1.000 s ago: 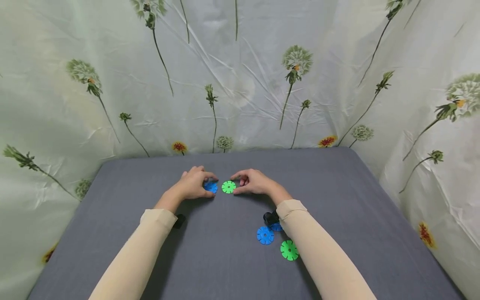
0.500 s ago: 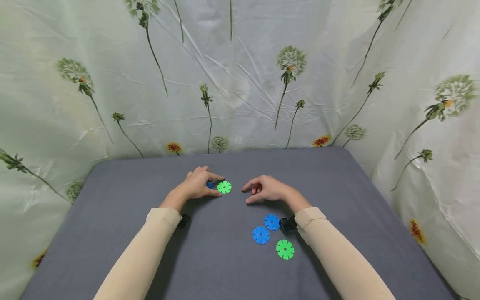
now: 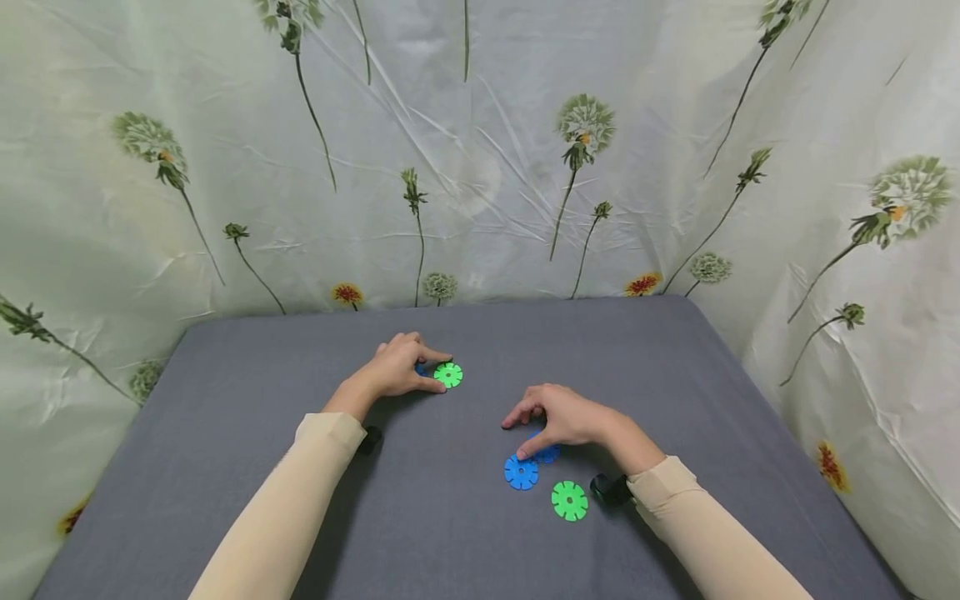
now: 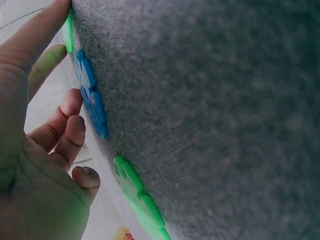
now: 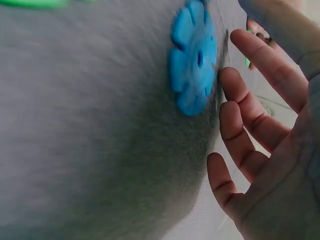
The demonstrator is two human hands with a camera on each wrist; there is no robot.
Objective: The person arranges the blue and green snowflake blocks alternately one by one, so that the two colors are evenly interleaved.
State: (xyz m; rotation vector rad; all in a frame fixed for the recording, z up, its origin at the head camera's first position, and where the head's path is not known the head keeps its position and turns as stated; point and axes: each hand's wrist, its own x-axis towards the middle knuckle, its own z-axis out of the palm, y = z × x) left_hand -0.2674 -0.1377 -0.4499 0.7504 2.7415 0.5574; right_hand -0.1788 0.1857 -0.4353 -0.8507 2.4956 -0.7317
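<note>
My left hand (image 3: 393, 367) has its thumb and index finger at opposite edges of a flat green notched disc (image 3: 448, 375), pinching it on the cloth. Just behind it, a blue disc (image 4: 91, 95) lies partly covered by that hand. The left wrist view also shows another green disc (image 4: 140, 200) in line, hidden from the head view. Over at the right, my right hand (image 3: 570, 417) hovers with fingers spread above a blue disc (image 3: 551, 454), which it partly hides. Its thumb tip overlaps the edge of a second blue disc (image 3: 521, 475); contact is unclear.
A loose green disc (image 3: 570, 501) lies nearer the front, by the right wrist. Grey cloth (image 3: 442, 517) covers the table. Behind and at the sides hangs a pale curtain (image 3: 480, 167) printed with dandelions.
My left hand has shifted from around the blue disc to the green one beside it. My right hand has left that green disc and come right and nearer, over the loose blue discs.
</note>
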